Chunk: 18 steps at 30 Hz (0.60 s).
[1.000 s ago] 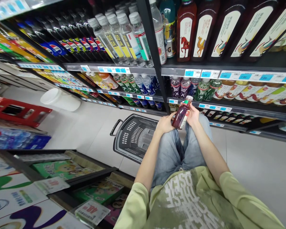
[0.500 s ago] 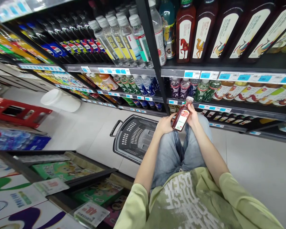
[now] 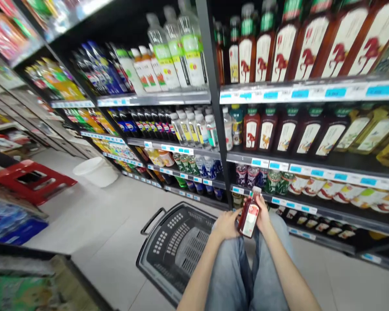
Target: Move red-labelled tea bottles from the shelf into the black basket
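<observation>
A small bottle of dark red drink (image 3: 249, 212) with a white cap and a red-and-white label stands tilted above my knees. My left hand (image 3: 226, 224) is wrapped round its lower left side. My right hand (image 3: 265, 212) grips it from the right, fingers closed behind the label. Both forearms reach forward over my light blue jeans (image 3: 243, 276). A black plastic shopping basket (image 3: 175, 250) sits on the floor just left of my hands, and I see nothing in it.
Dark shelving (image 3: 214, 108) packed with drink bottles rises right in front. A white bucket (image 3: 95, 170) and a red stool (image 3: 32, 181) stand on the pale tiled floor to the left. Low shelves with packs sit at the near left.
The view has tilted upward, showing higher shelves; hands and bottle now sit lower in the picture. The bottle stays held in both hands, turned slightly more upright.
</observation>
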Each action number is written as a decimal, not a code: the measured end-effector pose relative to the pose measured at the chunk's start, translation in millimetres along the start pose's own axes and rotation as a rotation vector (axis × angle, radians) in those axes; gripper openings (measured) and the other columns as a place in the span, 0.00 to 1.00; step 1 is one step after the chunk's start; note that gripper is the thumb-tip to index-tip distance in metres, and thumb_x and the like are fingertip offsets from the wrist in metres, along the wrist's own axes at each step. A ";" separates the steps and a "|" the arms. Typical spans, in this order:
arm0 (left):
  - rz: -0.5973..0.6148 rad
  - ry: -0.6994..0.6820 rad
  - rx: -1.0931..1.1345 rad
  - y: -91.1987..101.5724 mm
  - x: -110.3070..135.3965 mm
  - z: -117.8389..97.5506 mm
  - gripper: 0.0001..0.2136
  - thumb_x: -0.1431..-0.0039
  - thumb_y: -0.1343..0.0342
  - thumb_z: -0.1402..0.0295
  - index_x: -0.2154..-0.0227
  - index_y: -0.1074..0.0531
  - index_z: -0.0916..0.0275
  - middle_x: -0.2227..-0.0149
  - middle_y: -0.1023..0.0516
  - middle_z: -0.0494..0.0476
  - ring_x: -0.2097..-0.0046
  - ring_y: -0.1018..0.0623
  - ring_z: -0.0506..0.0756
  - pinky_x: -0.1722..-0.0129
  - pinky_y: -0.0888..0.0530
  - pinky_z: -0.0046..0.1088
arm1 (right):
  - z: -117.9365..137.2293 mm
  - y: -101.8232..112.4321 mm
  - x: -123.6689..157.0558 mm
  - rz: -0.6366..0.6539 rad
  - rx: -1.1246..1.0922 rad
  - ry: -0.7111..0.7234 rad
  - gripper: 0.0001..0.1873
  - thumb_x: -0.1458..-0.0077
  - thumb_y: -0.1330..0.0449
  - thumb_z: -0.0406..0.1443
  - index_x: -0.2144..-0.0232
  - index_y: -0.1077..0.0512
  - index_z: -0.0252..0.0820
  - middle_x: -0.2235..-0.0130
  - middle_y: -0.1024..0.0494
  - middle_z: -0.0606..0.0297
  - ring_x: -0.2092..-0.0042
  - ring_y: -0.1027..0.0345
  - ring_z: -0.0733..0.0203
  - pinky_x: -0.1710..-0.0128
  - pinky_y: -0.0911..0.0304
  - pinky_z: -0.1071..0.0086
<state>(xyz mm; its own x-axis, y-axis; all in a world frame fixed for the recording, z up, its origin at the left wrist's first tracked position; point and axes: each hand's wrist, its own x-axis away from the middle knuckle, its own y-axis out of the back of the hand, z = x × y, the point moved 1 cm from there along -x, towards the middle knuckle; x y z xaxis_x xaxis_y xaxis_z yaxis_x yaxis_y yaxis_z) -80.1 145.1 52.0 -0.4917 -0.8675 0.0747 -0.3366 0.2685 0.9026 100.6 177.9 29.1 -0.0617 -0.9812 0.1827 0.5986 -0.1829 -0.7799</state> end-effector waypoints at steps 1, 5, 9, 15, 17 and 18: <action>0.009 0.002 -0.001 -0.8 0.7 3.3 0.50 0.56 0.27 0.53 0.29 0.40 0.56 0.42 0.22 0.67 0.42 0.22 0.73 0.40 0.27 0.52 | -2.1 0.1 -0.7 0.000 0.015 -0.010 0.24 0.57 0.21 0.46 0.64 0.29 0.47 0.64 0.17 0.65 0.63 0.19 0.51 0.65 0.23 0.60; 0.032 -0.093 0.187 5.1 5.8 11.7 0.56 0.65 0.23 0.47 0.31 0.38 0.56 0.36 0.28 0.69 0.36 0.29 0.74 0.33 0.36 0.56 | -7.3 -0.8 1.7 0.073 0.115 -0.049 0.24 0.58 0.21 0.46 0.65 0.27 0.45 0.66 0.17 0.63 0.64 0.19 0.49 0.65 0.25 0.60; -0.098 -0.093 0.549 15.2 11.5 13.4 0.35 0.50 0.31 0.43 0.45 0.28 0.59 0.43 0.25 0.65 0.43 0.26 0.65 0.39 0.31 0.45 | -10.1 -2.7 7.9 0.198 0.243 -0.043 0.23 0.57 0.21 0.46 0.64 0.25 0.45 0.66 0.17 0.63 0.64 0.20 0.51 0.62 0.27 0.61; -0.344 0.086 0.944 15.7 11.6 16.5 0.24 0.35 0.46 0.42 0.55 0.32 0.59 0.60 0.25 0.54 0.56 0.26 0.56 0.51 0.30 0.34 | -26.2 1.1 10.5 0.424 0.565 -0.059 0.25 0.64 0.20 0.45 0.65 0.21 0.42 0.60 0.18 0.59 0.56 0.22 0.49 0.53 0.29 0.59; -0.330 0.083 0.934 17.7 12.5 12.5 0.22 0.39 0.41 0.45 0.58 0.31 0.60 0.64 0.27 0.51 0.60 0.28 0.55 0.58 0.32 0.30 | -32.1 5.3 9.9 0.413 0.628 -0.061 0.28 0.70 0.19 0.45 0.65 0.21 0.42 0.60 0.18 0.59 0.53 0.22 0.45 0.49 0.29 0.53; -0.317 0.077 0.894 19.3 13.5 9.3 0.20 0.41 0.39 0.48 0.60 0.31 0.60 0.66 0.28 0.50 0.63 0.29 0.54 0.61 0.33 0.29 | -34.2 7.6 9.6 0.397 0.648 -0.056 0.28 0.72 0.19 0.45 0.65 0.20 0.44 0.59 0.18 0.59 0.52 0.22 0.43 0.47 0.29 0.50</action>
<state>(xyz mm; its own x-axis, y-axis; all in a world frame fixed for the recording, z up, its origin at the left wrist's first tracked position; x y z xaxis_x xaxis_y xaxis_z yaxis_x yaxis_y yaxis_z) -100.7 142.5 66.6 -0.2283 -0.9717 -0.0612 -0.9507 0.2090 0.2291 77.2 165.0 4.5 0.2866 -0.9580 0.0054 0.9175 0.2728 -0.2895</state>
